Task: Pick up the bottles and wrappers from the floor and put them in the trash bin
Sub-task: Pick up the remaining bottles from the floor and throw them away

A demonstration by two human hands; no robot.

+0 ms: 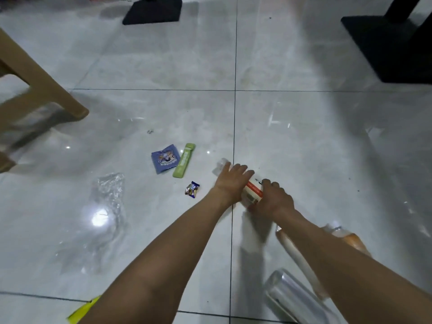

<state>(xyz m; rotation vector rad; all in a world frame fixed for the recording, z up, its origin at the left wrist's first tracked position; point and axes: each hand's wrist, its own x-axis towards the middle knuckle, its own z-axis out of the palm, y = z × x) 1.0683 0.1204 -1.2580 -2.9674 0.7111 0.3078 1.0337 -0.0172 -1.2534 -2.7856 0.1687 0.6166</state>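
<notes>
A glossy pale tiled floor [304, 136] runs under black stand bases at the far edge and a tan plastic chair [35, 97] at the left. On it, both hands meet over one clear bottle [253, 191] with an orange-and-white label, lying across a dark grout line: the left hand [232, 181] has its fingers curled over the neck end, the right hand [275, 198] wraps the label end, so both are closing on the bottle, though whether it has left the floor cannot be told. The step would go best, I judge, with the grip finished around the body rather than the slippery neck, then one hand freed for the next piece. Just left of the hands lie a small candy wrapper [192, 189], a green stick wrapper [184, 163] and a blue sachet [165, 159]; farther left, a crumpled clear plastic sheet [108, 195]. Under the right forearm lie another clear bottle [294, 298] and an orange-tinted one [350, 239]. No trash bin is in view.
</notes>
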